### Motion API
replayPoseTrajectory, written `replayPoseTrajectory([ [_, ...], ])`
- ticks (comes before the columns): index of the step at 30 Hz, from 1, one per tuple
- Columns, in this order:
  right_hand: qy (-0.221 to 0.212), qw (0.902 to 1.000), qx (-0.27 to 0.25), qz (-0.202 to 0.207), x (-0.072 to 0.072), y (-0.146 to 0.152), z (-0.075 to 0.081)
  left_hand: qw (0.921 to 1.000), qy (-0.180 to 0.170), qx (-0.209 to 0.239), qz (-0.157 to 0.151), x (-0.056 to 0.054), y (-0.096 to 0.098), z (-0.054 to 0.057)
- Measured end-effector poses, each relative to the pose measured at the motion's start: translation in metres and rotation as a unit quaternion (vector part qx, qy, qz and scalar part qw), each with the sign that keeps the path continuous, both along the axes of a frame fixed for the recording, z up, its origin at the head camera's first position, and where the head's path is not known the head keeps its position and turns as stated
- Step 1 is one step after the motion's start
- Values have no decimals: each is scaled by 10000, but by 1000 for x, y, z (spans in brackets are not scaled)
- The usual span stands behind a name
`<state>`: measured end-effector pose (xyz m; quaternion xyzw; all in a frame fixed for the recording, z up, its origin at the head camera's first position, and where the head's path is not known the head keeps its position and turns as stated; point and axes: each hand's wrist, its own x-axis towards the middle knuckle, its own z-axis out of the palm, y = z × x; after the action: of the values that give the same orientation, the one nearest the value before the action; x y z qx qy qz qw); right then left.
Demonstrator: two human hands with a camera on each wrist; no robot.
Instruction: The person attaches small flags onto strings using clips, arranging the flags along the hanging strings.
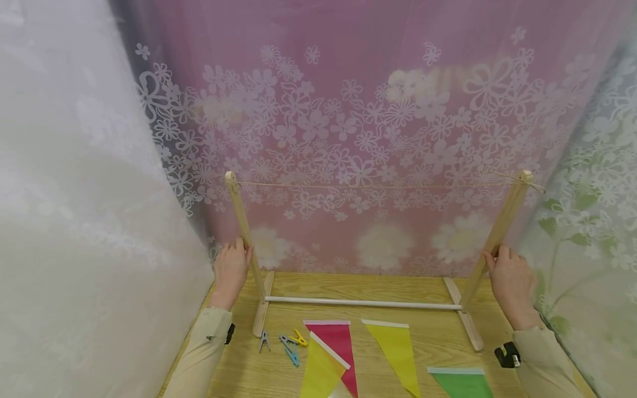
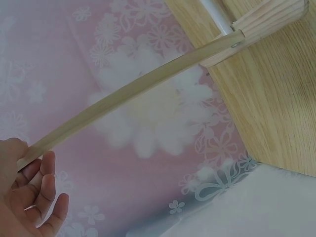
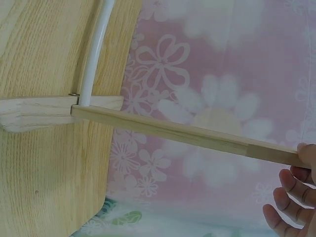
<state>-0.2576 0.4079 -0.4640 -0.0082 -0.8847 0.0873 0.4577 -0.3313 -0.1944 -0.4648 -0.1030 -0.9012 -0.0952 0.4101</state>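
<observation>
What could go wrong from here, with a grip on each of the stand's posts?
The left grip pinches the left post and the right grip the right post, so uneven pulling might skew or tip the stand.
The thin string runs between the post tops; forcing the posts apart could strain it.
A grey clothespin lies close by the stand's left foot, so sliding the stand might knock it.
</observation>
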Motion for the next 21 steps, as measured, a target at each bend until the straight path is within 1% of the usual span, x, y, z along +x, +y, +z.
replayPoseTrajectory([
  [5, -286, 9992, -274, 42, 5, 0, 5, 9998, 175, -30, -21, 0, -1, 2],
  [7, -256, 9991, -335, 62, 7, 0, 5, 9997, 249, 2, -60, 2, -2, 2],
  [9, -128, 9993, -349, 99, 9, 0, 3, 9996, 254, 99, -114, 4, -4, 0],
  [12, 115, 9995, -228, 158, 12, -1, 1, 9994, 144, 261, -149, 9, -5, -3],
  [14, 140, 9995, -232, 153, 13, -2, 0, 9993, 9, 346, -130, 12, -6, -5],
  [17, -1, 9996, -267, 59, 13, -5, 1, 9988, -191, 444, -96, 16, -7, -9],
  [21, -157, 9996, -242, -8, 16, -11, 3, 9983, -264, 499, -126, 19, -7, -12],
])
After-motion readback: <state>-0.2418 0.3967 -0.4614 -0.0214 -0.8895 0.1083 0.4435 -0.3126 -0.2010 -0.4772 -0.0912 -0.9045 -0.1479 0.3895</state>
